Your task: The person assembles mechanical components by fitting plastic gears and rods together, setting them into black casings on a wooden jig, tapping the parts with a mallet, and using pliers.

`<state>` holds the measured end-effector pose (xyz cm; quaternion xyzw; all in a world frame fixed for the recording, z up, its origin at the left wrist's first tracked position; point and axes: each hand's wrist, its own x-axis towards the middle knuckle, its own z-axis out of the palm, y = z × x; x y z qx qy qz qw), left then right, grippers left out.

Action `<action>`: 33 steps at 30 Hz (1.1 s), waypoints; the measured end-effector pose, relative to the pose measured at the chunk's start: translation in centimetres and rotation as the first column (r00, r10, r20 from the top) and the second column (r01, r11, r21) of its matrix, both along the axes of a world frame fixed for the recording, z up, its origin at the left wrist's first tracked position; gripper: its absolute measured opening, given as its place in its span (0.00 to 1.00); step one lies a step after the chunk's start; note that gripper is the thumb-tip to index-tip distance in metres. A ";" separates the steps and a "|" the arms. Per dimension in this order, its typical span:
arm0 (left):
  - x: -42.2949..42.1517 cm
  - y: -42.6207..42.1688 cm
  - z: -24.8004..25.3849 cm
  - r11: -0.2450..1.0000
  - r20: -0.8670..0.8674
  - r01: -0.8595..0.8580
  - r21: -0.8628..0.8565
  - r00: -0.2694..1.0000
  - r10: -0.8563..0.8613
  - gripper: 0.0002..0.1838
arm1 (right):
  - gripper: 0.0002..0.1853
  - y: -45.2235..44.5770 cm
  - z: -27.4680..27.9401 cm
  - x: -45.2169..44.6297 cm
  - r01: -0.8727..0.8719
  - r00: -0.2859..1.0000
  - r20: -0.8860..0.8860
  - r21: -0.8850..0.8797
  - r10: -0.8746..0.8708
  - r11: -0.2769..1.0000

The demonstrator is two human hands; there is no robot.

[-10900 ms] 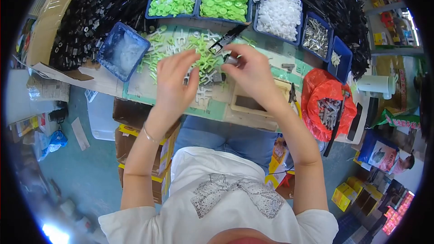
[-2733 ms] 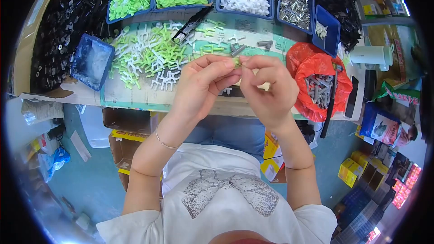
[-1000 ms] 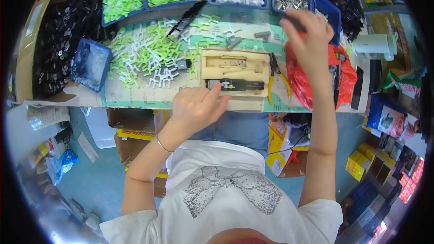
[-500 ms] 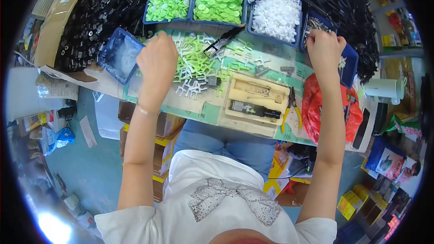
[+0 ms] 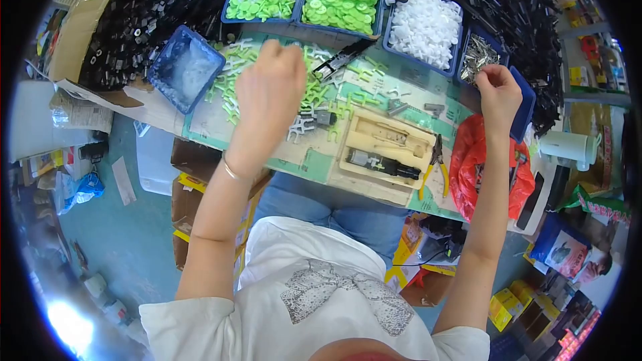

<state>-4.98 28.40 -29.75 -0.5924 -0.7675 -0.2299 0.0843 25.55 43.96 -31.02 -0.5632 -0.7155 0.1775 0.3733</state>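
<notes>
Right hand [image 5: 500,93], fingertips pinched together at small silver metal pins [image 5: 478,55] in a blue tray; grip contents unclear. Left hand [image 5: 271,87], fingers curled, hovers over green-and-white plastic Y-shaped pieces [image 5: 313,93].

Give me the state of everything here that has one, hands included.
Left hand: curled, back up, grip hidden
Right hand: fingertips together at the metal pins
Pliers: handles spread apart
Black assembly: lying in cream fixture
Red bag: crumpled, partly hidden
Green discs: heaped
</notes>
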 end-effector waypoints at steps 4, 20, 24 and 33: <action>2.9 -1.5 0.2 0.958 0.662 0.175 0.229 0.693 -0.285 0.08 | 0.03 -0.9 0.8 -0.5 -0.068 0.976 -0.207 0.028 0.072 0.997; 9.1 -3.8 0.8 0.945 0.854 0.233 0.229 -0.513 -0.080 0.05 | 0.11 -16.2 4.9 -6.3 -0.403 0.799 -0.424 0.147 0.426 0.903; 10.2 -4.5 0.6 0.945 0.880 0.146 0.292 -0.428 -0.206 0.05 | 0.13 -16.3 4.9 -6.0 -0.476 0.872 0.077 0.368 0.484 0.799; 7.7 -4.7 0.6 0.755 0.782 0.482 0.445 0.202 -0.590 0.12 | 0.07 -16.2 4.1 -4.6 -0.638 0.546 -0.836 -0.375 0.052 0.673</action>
